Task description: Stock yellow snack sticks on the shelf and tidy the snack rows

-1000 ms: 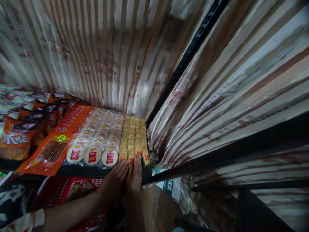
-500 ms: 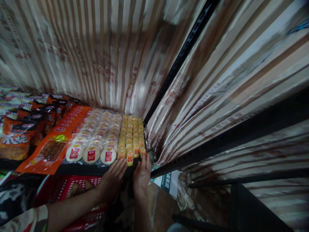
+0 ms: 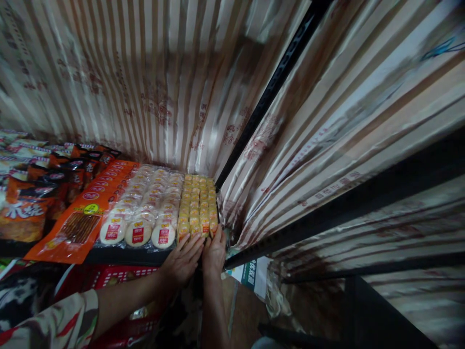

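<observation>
Rows of small yellow wrapped snack packets (image 3: 195, 206) fill the right end of a dark shelf. My left hand (image 3: 184, 259) lies with its fingers stretched out against the front of these rows, covering part of the nearest packets. Beside it, my right hand (image 3: 214, 252) touches the front packets at the right end, its fingers extended. The palms and some fingertips are hidden from the camera. Just left of the yellow rows stand rows of round white wrapped cakes (image 3: 163, 235) with red labels.
A long orange snack bag (image 3: 74, 228) lies left of the cakes, and orange-and-black snack bags (image 3: 23, 211) stand beyond it. Below the shelf is a red plastic basket (image 3: 109, 276). A black metal post (image 3: 250, 128) rises at the corner, before striped curtains (image 3: 152, 72).
My left hand has shifted right, over the front yellow packets. A packet that stuck out in front now sits back in line with the row. My right hand has barely moved.
</observation>
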A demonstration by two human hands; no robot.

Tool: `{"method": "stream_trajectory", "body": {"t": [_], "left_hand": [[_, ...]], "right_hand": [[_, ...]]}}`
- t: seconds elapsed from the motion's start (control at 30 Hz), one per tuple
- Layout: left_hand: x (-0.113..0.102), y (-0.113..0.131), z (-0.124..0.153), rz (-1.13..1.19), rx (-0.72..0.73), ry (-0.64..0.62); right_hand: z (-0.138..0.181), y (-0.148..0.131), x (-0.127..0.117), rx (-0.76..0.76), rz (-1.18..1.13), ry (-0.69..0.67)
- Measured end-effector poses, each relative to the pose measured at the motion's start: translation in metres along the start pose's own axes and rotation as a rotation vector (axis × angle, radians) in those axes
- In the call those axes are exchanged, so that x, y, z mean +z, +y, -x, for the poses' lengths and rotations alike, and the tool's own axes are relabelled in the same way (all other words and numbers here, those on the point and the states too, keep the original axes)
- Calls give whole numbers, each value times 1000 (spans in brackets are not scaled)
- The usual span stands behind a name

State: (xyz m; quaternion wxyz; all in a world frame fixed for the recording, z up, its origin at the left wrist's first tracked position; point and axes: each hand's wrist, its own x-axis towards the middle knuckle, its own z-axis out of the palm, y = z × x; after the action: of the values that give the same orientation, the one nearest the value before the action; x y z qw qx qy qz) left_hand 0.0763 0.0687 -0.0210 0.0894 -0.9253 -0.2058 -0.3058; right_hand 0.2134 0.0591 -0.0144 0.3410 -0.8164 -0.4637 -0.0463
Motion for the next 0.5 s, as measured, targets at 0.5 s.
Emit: {"method": "stream_trajectory", "body": {"t": [0.5], "left_hand": [[12, -6, -6, 27, 2, -13]], "right_hand": [[-6, 5, 1, -25, -38, 37]]}}
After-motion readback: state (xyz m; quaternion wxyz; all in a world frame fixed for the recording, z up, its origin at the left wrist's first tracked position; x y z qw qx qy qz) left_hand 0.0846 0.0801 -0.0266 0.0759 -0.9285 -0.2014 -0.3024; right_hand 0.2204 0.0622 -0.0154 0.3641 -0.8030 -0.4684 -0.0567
